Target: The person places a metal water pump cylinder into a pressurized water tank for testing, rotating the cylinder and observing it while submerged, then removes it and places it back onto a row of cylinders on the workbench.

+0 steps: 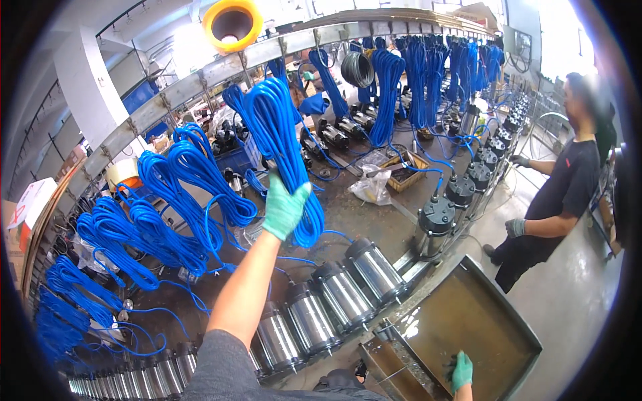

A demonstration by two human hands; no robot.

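Note:
My left hand [286,207], in a green glove, is raised in the middle of the view and closed around a hanging coil of blue cable [275,120]. The coil's lower loops dangle beside the wrist, and some fingertips are hidden behind it. Below the coil, shiny metal motor cylinders [344,291] stand in a row along the bench edge, with blue cable running toward them. My right hand [461,371], also green-gloved, is low at the right over a shallow metal tray [505,314] of murky liquid. Its fingers look loosely apart, and nothing shows in them.
More blue cable coils [190,177] hang from a metal rail [200,80] over the bench. A yellow tape roll [232,25] sits on the rail. Black-topped motors [436,217], a plastic bag [372,188] and a small box [406,172] are farther off. A co-worker [562,180] stands at the right.

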